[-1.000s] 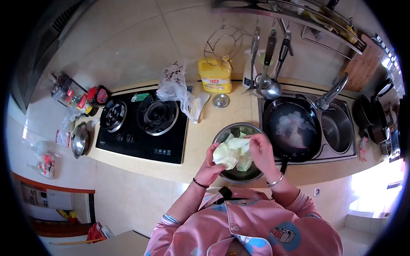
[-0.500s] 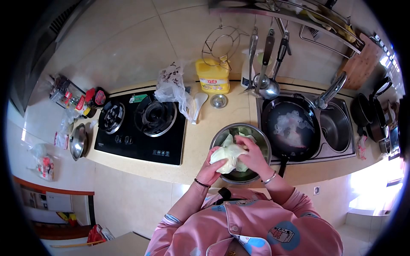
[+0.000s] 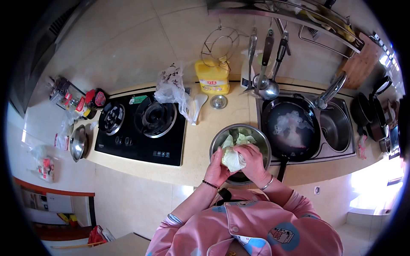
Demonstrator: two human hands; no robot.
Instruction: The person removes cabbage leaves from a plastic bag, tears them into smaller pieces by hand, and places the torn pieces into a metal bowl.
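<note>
A pale green cabbage [image 3: 233, 159] is gripped between both hands, over the near part of a stainless steel bowl [image 3: 266, 147]. My left hand [image 3: 218, 170] wraps its left and lower side. Over its upper right side curl the fingers of my right hand [image 3: 253, 163]. Torn cabbage leaves [image 3: 245, 138] lie in the bowl behind the hands. The fingers partly hide the cabbage, and the hands cover the bowl's near side.
Right of the bowl, a black frying pan [image 3: 275, 115] with cloudy liquid sits over the sink [image 3: 335, 128]. A gas stove [image 3: 141, 145] with a plastic bag [image 3: 173, 87] is on the left. Behind stand a yellow jug [image 3: 212, 79], a metal lid [image 3: 218, 102] and hanging utensils [image 3: 267, 47].
The cabbage has turned and come slightly nearer to me and to the right. My right hand has moved from the leaf edges down onto its side; the left hand has shifted right.
</note>
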